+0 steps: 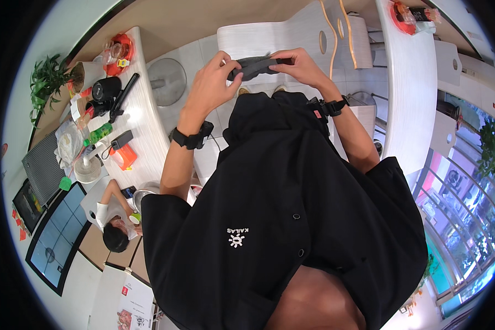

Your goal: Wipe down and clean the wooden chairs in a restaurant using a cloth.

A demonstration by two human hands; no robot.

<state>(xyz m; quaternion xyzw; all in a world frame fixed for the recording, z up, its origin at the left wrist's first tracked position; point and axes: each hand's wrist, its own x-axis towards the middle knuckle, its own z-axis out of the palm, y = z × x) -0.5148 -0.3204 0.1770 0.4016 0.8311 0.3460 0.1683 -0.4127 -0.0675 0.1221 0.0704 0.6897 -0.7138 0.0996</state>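
Observation:
Both of my hands hold a dark grey bundle of cloth [253,68] in front of me, above a white chair. My left hand [218,78] pinches its left end between thumb and fingers. At the other end, my right hand [299,66] grips the cloth with thumb and fingertips. The bundle looks folded or rolled; its exact kind cannot be told. Each wrist wears a black strap with a small device.
On the left table [148,119] stand a black cap-like item [107,88], a green bottle [99,134], an orange tissue pack [124,156] and a white fan [88,168]. A person [115,231] sits beyond. Another white table [412,95] stands at right.

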